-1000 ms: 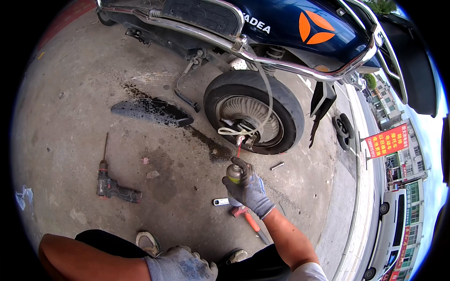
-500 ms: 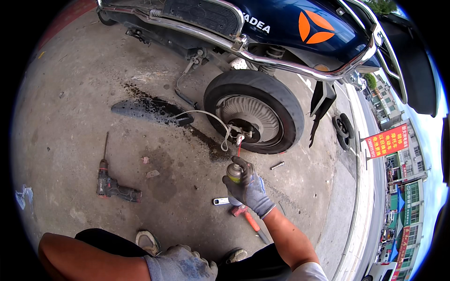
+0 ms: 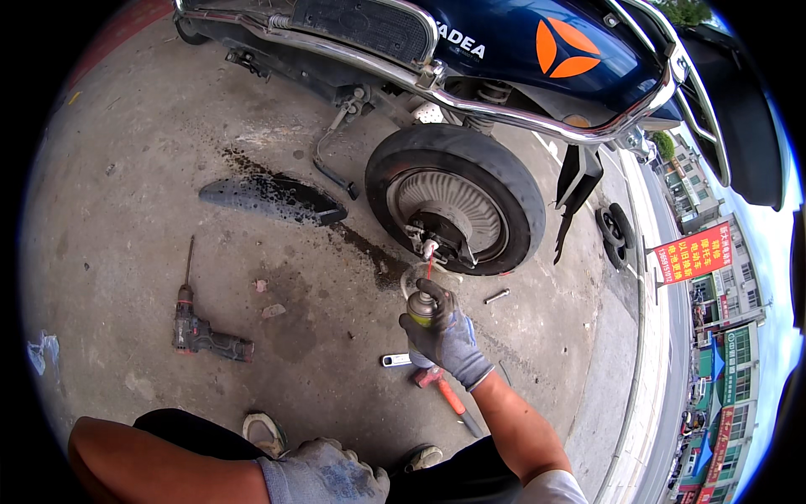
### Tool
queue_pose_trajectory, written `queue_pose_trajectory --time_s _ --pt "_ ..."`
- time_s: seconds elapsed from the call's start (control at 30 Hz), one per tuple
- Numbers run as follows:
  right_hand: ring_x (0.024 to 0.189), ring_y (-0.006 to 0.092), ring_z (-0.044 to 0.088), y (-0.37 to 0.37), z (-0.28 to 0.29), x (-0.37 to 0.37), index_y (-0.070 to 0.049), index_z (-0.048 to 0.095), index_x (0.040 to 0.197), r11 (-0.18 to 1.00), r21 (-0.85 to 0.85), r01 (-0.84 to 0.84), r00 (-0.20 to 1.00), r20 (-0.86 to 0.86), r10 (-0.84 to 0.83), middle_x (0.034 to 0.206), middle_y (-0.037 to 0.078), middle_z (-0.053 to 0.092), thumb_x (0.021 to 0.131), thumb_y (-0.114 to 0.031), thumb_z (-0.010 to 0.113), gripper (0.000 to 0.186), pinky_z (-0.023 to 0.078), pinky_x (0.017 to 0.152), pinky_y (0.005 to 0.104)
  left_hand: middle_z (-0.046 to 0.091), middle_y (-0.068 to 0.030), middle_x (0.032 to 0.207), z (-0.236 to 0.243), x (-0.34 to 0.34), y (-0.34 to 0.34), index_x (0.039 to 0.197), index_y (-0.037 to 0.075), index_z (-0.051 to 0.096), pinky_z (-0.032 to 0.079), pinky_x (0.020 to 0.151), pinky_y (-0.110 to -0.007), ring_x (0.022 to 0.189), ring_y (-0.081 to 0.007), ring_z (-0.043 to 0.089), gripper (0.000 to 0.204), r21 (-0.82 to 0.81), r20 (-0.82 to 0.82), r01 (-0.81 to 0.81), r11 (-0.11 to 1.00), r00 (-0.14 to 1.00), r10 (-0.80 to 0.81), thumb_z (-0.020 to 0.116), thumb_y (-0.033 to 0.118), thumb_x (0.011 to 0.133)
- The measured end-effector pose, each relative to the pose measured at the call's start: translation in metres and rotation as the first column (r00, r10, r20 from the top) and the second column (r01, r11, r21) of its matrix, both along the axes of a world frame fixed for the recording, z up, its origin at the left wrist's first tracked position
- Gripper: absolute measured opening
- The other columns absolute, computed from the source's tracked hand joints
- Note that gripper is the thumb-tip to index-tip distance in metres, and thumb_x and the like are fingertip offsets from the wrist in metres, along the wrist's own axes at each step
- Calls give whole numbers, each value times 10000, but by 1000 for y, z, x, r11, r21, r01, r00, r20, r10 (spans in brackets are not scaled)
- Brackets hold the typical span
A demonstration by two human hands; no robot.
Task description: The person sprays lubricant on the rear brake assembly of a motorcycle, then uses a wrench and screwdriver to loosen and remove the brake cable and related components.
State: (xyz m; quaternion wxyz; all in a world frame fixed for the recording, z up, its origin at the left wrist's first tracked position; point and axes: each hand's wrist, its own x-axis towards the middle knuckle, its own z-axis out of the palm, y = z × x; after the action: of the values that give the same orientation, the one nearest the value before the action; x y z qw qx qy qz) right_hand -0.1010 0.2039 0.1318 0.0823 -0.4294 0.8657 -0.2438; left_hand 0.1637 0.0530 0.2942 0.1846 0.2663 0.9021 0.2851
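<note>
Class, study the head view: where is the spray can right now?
In the head view, the spray can is just below and slightly right of the middle, in the right hand, its red straw pointing toward the wheel.

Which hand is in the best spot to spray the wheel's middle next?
Probably the right hand: it holds the aerosol can, whose red straw points toward the wheel hub. The left hand is farther back, with no can visible in it.
</note>
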Motion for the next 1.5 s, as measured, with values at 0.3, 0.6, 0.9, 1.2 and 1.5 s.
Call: queue_pose_trajectory --time_s 0.3,0.6,0.9,1.2,1.5 --pt "1069 371 621 0 2 0 -132 494 1334 1000 11 14 1000 12 -14 1182 208 580 742 -197 821 679 513 929 432 711 -157 770 -5 3 -1 856 41 641 543 647 -440 714 -295 712 177 0 -63 13 1000 998 -13 538 184 873" --pt "1064 367 624 2 1 -1 -133 493 1332 1000 7 9 1000 8 -9 1170 203 587 747 -186 818 671 515 923 433 714 -160 773 -5 1 0 852 42 646 547 657 -444 715 -303 716 183 -6 -16 13 1000 1000 -13 539 189 874" --pt "1056 371 625 0 -2 -1 -134 483 1336 999 -37 -25 999 -28 24 1164 201 589 745 -188 829 687 516 917 438 705 -183 802 -15 -5 2 1098 -38 607 567 692 -450 768 -332 720 325 -25 66 125 992 990 -123 539 218 909" --pt "1059 368 625 -1 5 2 -130 492 1334 1000 2 0 1000 2 0 1170 202 585 746 -201 827 680 516 917 435 716 -155 769 -3 1 2 856 41 649 548 642 -436 717 -294 719 187 -15 -14 -8 1000 1000 8 536 189 876" --pt "1071 371 626 1 1 -1 -133 489 1334 1000 11 8 1000 -6 -8 1182 205 586 756 -205 822 671 515 924 438 721 -158 789 -3 0 2 866 39 649 550 657 -440 727 -301 720 194 -8 2 0 1000 1000 0 533 193 880"
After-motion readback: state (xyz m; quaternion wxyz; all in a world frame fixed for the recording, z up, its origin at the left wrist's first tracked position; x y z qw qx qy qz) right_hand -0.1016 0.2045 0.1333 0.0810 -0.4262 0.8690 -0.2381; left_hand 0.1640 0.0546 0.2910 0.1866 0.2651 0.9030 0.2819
